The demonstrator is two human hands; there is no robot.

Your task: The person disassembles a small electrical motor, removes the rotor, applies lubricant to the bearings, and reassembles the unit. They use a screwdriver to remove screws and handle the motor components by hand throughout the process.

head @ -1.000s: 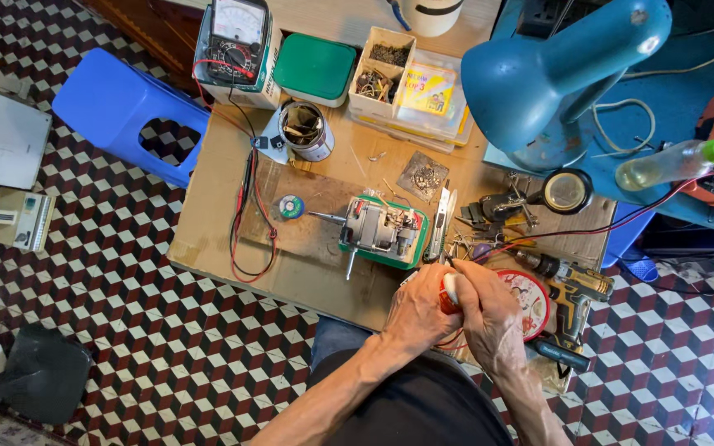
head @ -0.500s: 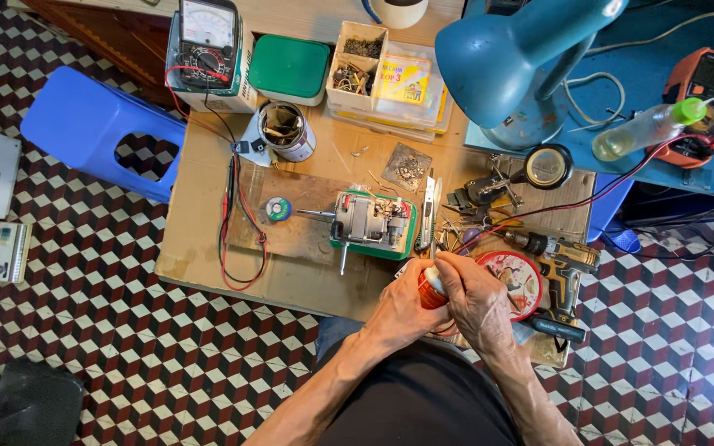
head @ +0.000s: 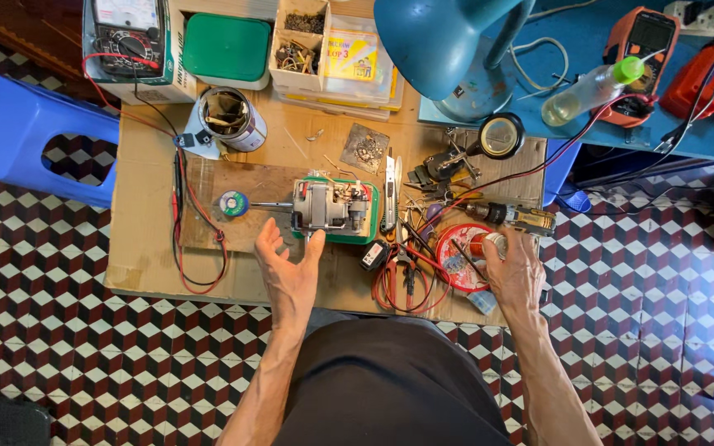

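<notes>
A small grey electric motor [head: 330, 206] with a protruding shaft lies on a green base on a low cardboard-covered table [head: 146, 248]. My left hand [head: 288, 268] is spread open just in front of the motor, its fingertips near the motor's lower left edge. My right hand [head: 512, 268] is at the right, its fingers closed around a small red and silver object [head: 487, 243] above a round red tin [head: 456, 256]. A small green and white spool [head: 233, 203] sits at the tip of the shaft.
Red and black test leads [head: 200, 248] run from an analogue meter [head: 128, 33]. A metal can [head: 226, 116], green box [head: 226, 49], parts boxes [head: 332, 49], blue lamp [head: 444, 41], utility knife [head: 390, 194], pliers [head: 406, 264], plastic bottle [head: 588, 91] and blue stool [head: 26, 132] surround the work.
My hands were clasped together around a small red object near the table's front edge. They have separated: the left moved to the motor, the right went right over the red tin.
</notes>
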